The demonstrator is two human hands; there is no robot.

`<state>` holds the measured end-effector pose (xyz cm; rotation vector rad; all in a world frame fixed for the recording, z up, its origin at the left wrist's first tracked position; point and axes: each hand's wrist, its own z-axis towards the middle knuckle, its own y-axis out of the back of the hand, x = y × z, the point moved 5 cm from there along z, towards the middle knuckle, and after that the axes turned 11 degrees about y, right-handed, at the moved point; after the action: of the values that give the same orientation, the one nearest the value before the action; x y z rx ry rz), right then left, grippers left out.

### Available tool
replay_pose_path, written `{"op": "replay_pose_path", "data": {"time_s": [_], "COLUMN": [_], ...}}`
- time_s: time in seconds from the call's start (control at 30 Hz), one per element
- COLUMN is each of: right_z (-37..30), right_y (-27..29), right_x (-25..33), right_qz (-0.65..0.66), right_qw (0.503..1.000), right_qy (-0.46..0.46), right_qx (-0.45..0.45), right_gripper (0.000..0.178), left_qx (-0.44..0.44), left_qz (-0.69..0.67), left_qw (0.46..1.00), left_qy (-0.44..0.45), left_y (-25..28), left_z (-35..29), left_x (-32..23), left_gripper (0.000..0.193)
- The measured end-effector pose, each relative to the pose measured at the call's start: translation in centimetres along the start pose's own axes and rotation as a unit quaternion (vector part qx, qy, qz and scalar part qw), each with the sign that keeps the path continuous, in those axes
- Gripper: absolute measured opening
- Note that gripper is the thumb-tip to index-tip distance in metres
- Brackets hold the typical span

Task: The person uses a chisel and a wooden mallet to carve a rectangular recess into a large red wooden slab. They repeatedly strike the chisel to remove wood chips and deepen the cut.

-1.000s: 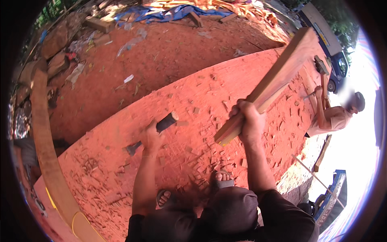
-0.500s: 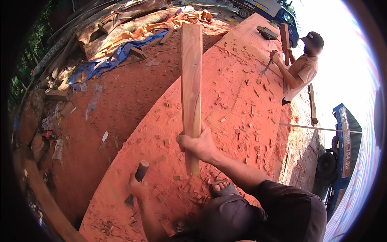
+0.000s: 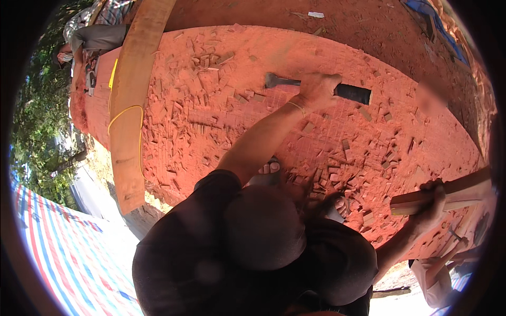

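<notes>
Head view: a broad reddish wooden slab (image 3: 253, 47) fills most of the scene, littered with small square wood chips (image 3: 337, 176), thickest around the person's sandalled feet (image 3: 270, 168) and to the left. A long brown board (image 3: 134, 89) crosses the slab's left end, a yellow cord (image 3: 126, 110) looped over it, and closes off that side. Dark-clothed knees (image 3: 263, 226) block the lower middle, so the slab beneath them is hidden. Beyond the slab's curved far edge lies red earth (image 3: 358, 23) with a white scrap (image 3: 315, 15) on it, and a blue tarp (image 3: 448, 31) toward the upper right. A striped sheet (image 3: 63, 247) spreads at lower left; one person in grey trousers (image 3: 97, 39) is at upper left, and a co-worker in a pale shirt (image 3: 432, 284) at lower right.

The left hand (image 3: 316, 90) is closed around a chisel (image 3: 352, 94) above the far half of the slab: grey metal blade pointing left, thick black handle with a pale end pointing right. The right hand (image 3: 432, 208), well apart at the right, grips a heavy squared wooden bar (image 3: 466, 190) near its end, brown and straight-edged, its far end running toward the dark rim
</notes>
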<state>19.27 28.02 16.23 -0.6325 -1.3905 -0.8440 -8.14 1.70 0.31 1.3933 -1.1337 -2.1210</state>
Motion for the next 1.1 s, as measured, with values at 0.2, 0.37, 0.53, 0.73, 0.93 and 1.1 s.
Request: {"op": "replay_pose_path", "data": {"time_s": [0.2, 0.37, 0.53, 0.73, 0.93, 1.1], "right_z": [7.7, 10.2, 6.4, -7.2, -0.6, 2.3], "right_y": [3.7, 4.7, -5.1, -13.7, -3.0, -8.5], "right_x": [5.7, 7.5, 10.2, -7.1, -2.6, 6.0], "right_qz": [0.212, 0.120, 0.152, -0.131, -0.174, 0.133], "right_qw": [0.967, 0.955, 0.937, 0.951, 0.970, 0.976], "right_qy": [0.124, 0.226, 0.246, -0.080, -0.004, 0.063], "right_qx": [-0.072, -0.150, -0.194, 0.269, 0.167, -0.163], "right_gripper": [0.021, 0.029, 0.031, 0.026, 0.022, 0.028], "left_qx": [-0.012, -0.021, -0.060, -0.051, -0.074, -0.026], "left_qz": [-0.092, -0.093, -0.163, -0.123, -0.080, -0.079], "left_qw": [0.995, 0.995, 0.985, 0.991, 0.994, 0.996], "left_qy": [-0.024, -0.023, -0.017, -0.022, -0.030, -0.033], "left_y": [1.0, 1.7, 3.4, 2.9, 2.0, 0.8], "left_z": [-0.4, -0.3, -1.1, -0.7, -1.0, -0.9], "left_x": [-1.2, -0.4, 0.5, 0.4, 0.1, 0.5], "left_gripper": [0.017, 0.018, 0.016, 0.015, 0.017, 0.016]}}
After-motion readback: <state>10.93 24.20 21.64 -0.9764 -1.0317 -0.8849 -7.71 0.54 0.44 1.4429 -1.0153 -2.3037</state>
